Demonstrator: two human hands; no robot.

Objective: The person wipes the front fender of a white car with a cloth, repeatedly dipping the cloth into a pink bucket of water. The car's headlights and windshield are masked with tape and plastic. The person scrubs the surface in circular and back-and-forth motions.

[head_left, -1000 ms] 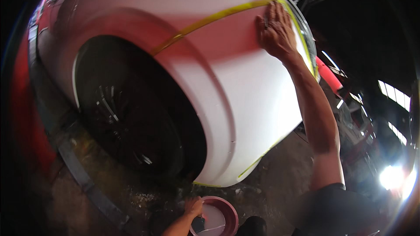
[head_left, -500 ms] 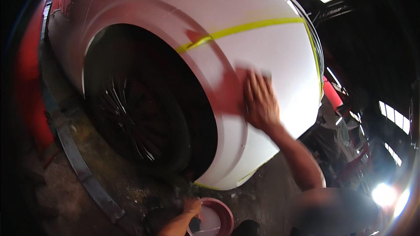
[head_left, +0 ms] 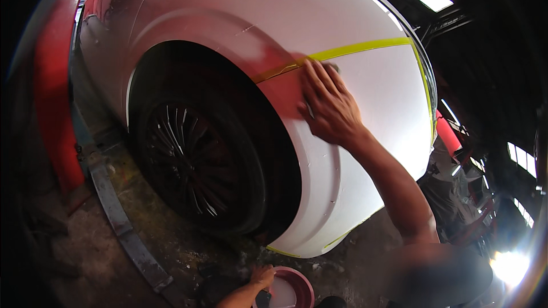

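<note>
The white car panel (head_left: 382,102) curves ahead of us, around the dark wheel (head_left: 191,162). Our right hand (head_left: 331,102) lies against it above the wheel arch, fingers stretched and fairly close together, just by the yellow tape (head_left: 365,49); a greyish edge (head_left: 334,67) shows past them, though we cannot tell how firmly we hold it. Below, our left hand (head_left: 262,276) is at the rim of a pinkish basin (head_left: 306,289), its grip unclear. Leftward stands a red post (head_left: 54,108).

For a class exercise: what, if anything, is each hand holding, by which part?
Left hand seemingly grips the basin by its rim; right hand holds a pad, grip mostly hidden.
</note>
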